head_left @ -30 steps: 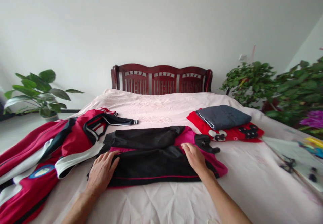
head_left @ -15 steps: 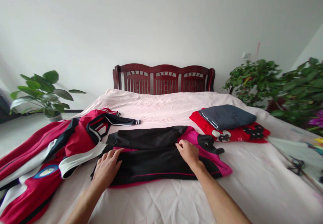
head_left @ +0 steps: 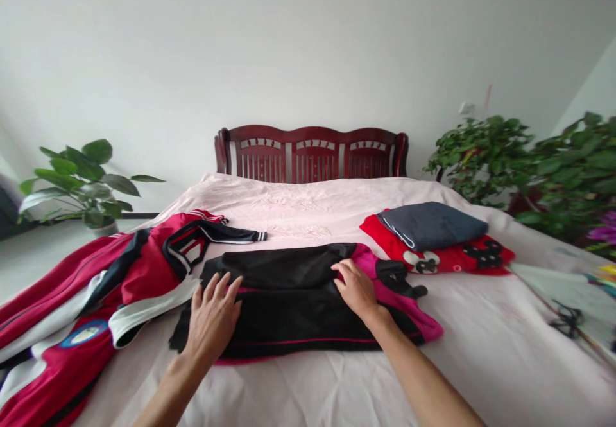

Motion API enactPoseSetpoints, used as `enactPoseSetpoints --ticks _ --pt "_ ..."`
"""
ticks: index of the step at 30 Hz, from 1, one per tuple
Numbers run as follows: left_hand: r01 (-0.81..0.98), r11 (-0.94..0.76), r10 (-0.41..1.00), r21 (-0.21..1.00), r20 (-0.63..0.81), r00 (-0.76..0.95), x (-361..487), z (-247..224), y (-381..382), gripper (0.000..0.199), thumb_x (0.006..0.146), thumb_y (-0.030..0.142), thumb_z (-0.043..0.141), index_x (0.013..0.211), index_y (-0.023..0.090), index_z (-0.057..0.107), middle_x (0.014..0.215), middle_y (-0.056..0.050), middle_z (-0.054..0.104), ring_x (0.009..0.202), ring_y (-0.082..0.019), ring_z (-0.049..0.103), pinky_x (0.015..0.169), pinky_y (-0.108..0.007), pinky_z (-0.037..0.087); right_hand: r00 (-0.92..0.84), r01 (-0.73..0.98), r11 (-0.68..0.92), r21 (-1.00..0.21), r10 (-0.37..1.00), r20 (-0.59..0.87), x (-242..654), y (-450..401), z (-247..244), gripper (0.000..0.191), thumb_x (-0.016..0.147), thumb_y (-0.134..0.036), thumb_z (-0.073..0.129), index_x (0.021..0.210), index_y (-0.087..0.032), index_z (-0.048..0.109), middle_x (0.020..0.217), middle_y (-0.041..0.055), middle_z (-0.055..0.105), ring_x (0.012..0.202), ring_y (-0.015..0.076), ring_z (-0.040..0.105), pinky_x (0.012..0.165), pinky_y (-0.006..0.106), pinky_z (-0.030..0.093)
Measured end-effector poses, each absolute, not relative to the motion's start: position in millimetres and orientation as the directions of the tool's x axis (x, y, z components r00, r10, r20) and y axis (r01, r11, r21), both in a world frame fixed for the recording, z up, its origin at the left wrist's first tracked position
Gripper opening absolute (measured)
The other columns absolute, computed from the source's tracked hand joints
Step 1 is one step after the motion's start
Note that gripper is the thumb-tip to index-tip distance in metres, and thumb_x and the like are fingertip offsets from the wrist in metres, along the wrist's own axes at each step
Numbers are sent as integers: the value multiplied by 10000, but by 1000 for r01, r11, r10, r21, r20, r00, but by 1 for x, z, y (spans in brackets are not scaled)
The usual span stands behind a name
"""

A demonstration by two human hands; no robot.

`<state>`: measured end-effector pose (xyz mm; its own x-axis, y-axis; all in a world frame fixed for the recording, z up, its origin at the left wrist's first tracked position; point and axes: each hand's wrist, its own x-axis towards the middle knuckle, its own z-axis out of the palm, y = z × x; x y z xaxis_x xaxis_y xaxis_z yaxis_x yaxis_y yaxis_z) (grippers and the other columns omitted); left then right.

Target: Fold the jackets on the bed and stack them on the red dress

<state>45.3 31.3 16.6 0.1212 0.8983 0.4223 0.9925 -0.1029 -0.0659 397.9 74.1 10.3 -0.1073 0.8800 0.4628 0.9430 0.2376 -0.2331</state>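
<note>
A black and magenta garment (head_left: pixel 298 318), possibly a jacket, lies partly folded on the bed in front of me, its magenta end to the right. My left hand (head_left: pixel 212 314) rests over its left end with the fingers spread and nothing gripped. Over the right part, near the magenta cloth, is my right hand (head_left: pixel 356 287). Its fingers are bent, with thumb and forefinger apart, and hold no cloth that I can see. Left of the garment lies a red, white and black jacket (head_left: pixel 149 266) with its sleeves out.
Folded dark grey clothing (head_left: pixel 437 225) sits on a red garment (head_left: pixel 368 225) with cartoon faces at the right. A pale pink sheet (head_left: pixel 298 199) covers the bed before a dark red headboard (head_left: pixel 315 135). Potted plants (head_left: pixel 486 157) stand right, another plant (head_left: pixel 86 180) left.
My left hand has lifted slightly and moved up and to the right, its fingers spreading. The right hand's pinched fingers have parted. The garment looks nearly the same.
</note>
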Motion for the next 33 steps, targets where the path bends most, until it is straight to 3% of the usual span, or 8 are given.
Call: enactPoseSetpoints --ticks 3,6,10,14,18,21,29,33 --pt "971 -237 878 -16 424 221 65 18 43 487 942 231 464 1423 248 538 1492 -99 524 1429 -309 393 1165 -527 296 -217 948 292 -128 885 412 391 84 19 233 886 -168 572 1076 -240 685 1100 47 669 1020 211 621 873 305 455" --pt "960 -280 884 -12 386 263 77 8 52 511 925 194 492 1427 277 535 1494 -85 526 1435 -321 386 1166 -570 279 -183 967 238 -89 896 404 385 90 29 206 925 -189 526 1004 -240 709 1011 49 689 952 211 637 837 310 452" --pt "979 -204 919 26 350 182 85 1 55 432 922 188 484 1318 273 637 1426 -91 594 1385 -356 451 1125 -642 299 -196 957 269 -109 877 439 377 87 32 215 927 -205 524 1013 -252 716 1001 42 703 952 202 647 835 294 452" --pt "944 -316 878 89 405 256 113 11 56 447 910 131 452 1304 223 640 1401 -92 615 1371 -320 476 1145 -566 330 -230 898 346 -271 896 379 381 83 24 215 940 -277 520 979 -277 732 992 11 727 918 178 675 808 262 475" --pt "834 -525 795 171 448 409 164 20 63 415 914 143 479 1293 224 630 1384 -69 627 1350 -269 499 1157 -484 352 108 868 80 -490 933 344 412 98 26 281 960 -262 456 1104 -265 697 1147 2 727 1053 156 667 898 240 477" --pt "790 -573 775 219 458 435 200 22 72 423 899 157 527 1310 219 606 1350 -71 641 1308 -259 525 1125 -437 390 257 862 -85 -499 923 287 442 121 32 347 970 -240 396 1198 -230 658 1245 43 693 1132 181 642 941 271 472" --pt "829 -520 816 208 407 410 239 18 96 346 880 145 561 1185 254 680 1082 -75 709 1034 -265 633 891 -411 477 310 891 -215 -401 932 187 474 185 27 448 973 -298 400 1373 -157 546 1364 172 590 1189 242 601 937 316 451" --pt "832 -504 822 233 426 378 234 8 105 286 940 188 513 1144 272 694 1061 -48 728 1018 -238 650 906 -401 479 256 913 -193 -359 957 138 477 207 20 430 976 -387 415 1297 -180 614 1230 146 672 1091 222 633 869 289 454"
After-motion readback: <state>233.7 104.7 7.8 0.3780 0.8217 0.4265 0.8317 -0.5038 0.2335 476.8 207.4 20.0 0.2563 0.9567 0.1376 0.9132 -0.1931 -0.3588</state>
